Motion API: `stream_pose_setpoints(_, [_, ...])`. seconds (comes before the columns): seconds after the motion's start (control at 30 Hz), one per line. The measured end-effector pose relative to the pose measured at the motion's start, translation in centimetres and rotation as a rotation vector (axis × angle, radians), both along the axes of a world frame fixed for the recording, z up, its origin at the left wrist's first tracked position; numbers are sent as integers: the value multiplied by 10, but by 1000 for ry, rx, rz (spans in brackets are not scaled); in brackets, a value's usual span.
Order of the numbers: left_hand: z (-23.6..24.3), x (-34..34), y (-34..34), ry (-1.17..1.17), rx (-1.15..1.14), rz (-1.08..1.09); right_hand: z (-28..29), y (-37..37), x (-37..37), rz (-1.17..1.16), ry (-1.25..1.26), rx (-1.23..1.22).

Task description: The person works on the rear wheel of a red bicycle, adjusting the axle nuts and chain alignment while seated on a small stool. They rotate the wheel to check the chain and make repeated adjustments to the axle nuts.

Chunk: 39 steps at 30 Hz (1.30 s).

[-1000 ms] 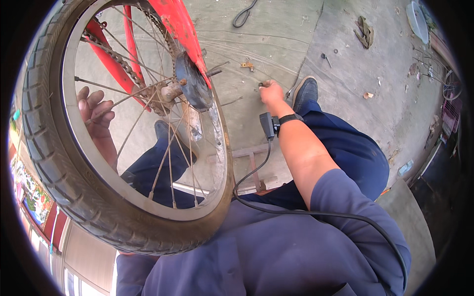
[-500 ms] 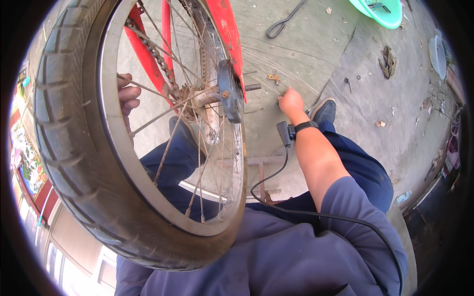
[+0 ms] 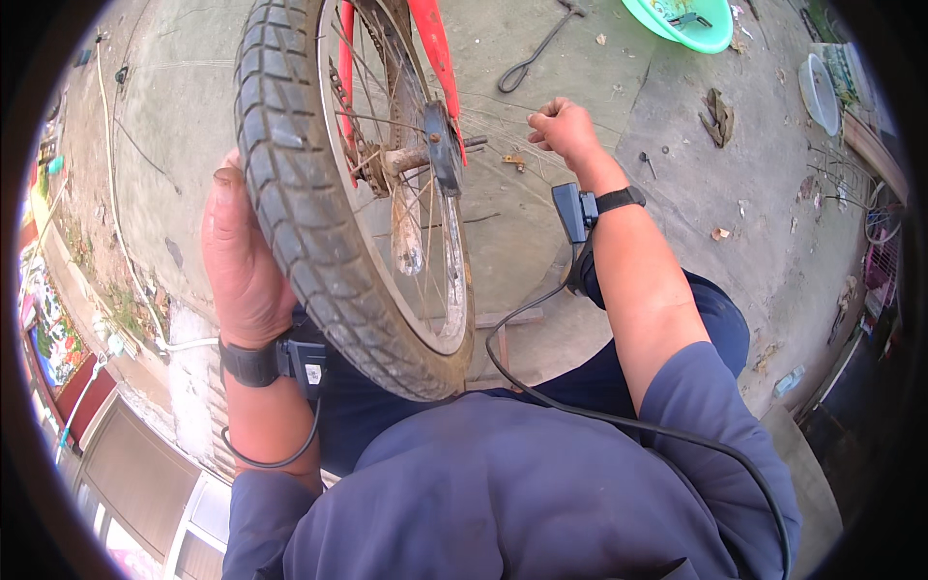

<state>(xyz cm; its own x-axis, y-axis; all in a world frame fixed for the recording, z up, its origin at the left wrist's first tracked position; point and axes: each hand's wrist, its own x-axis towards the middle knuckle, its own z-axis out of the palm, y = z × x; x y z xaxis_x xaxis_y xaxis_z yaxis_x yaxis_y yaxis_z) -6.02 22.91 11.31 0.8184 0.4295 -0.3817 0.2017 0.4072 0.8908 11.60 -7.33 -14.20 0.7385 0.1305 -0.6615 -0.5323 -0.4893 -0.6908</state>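
A bicycle wheel with a worn, treaded tyre stands in front of me, set in a red frame. Spokes, chain and a rusty hub show through it, and a dark block sits on the axle's right side. My left hand rests against the tyre's left side, thumb up; its other fingers are hidden behind the rubber. My right hand is raised right of the axle, fingers curled and thumb close to them; anything inside is too small to see. Just below it, a small brass-coloured part lies on the floor.
A looped metal rod lies on the floor ahead. The green basin at far right holds a dark tool. A bolt, a crumpled dark cloth and a pale basin are to the right. A black cable crosses my lap.
The wheel now appears farther away and more upright. My left hand, earlier seen through the spokes, now shows outside the tyre. My right hand has lifted from near the floor, up and slightly left.
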Motion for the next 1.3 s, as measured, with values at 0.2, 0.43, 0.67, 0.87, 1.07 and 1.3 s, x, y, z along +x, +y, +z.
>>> stream_pose_setpoints(0.2, [2,-10,-23,-214,-80,-201,126,-17,31,87,-182,36])
stream_pose_setpoints(0.43, [24,-11,-38,-218,66,-275,250,-52,2,68,-339,170])
stream_pose_setpoints(0.67, [36,-8,-61,-220,13,-361,276,-50,-46,-92,-394,530])
stream_pose_setpoints(0.87, [37,-5,-68,-219,-85,-331,248,-32,-43,-42,-271,535])
stream_pose_setpoints(1.07, [31,-3,-74,-218,-3,-262,229,-19,-46,-15,-214,484])
stream_pose_setpoints(1.3, [29,-2,-76,-205,5,-235,215,-15,-48,59,-174,425])
